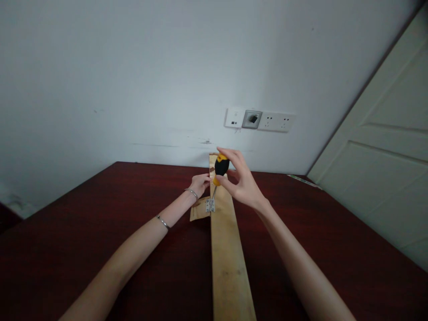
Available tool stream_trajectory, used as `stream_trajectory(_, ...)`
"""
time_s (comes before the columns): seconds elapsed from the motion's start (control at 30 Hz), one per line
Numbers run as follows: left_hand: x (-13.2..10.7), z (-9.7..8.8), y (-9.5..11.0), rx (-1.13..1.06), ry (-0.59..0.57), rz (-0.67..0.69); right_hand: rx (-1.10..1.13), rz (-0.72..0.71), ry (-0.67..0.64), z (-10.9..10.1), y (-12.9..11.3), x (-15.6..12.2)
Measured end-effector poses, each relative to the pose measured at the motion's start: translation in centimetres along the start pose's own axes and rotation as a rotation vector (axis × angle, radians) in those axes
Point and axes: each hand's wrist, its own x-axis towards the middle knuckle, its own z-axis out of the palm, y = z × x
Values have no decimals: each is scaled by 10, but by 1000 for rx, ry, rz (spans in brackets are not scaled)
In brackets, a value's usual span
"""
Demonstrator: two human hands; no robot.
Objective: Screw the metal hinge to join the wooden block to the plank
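Right hand [242, 180]: we grip yellow-and-black-handled screwdriver [220, 167], tip on small silver hinge [210, 205].
Left hand [199, 183]: at edge of long pale wooden plank [229, 254]; grasp unreadable.
Progress: hinge placed; screws unreadable.

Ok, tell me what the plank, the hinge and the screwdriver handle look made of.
Plank: pale, unfinished wood, matte with faint grain. Hinge: bright metal, probably steel, silvery glint. Screwdriver handle: likely plastic or rubber, smooth black with yellow ends.
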Motion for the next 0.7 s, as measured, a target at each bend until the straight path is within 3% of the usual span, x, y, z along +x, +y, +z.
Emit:
stream_trajectory(0.1, 1, 0, -1, 3, 15, -7, 31, -11, -43, -2, 1, 0)
stream_trajectory(0.27, 1, 0, -1, 6, 28, -16, -16, 28, 93, 3, 9, 0)
stream_trajectory(0.5, 1, 0, -3, -2, 40, -21, 93, 39, -47, -1, 11, -1)
stream_trajectory(0.7, 0, 1, 0, -23, 11, -34, 39, -5, 2, 1, 13, -2)
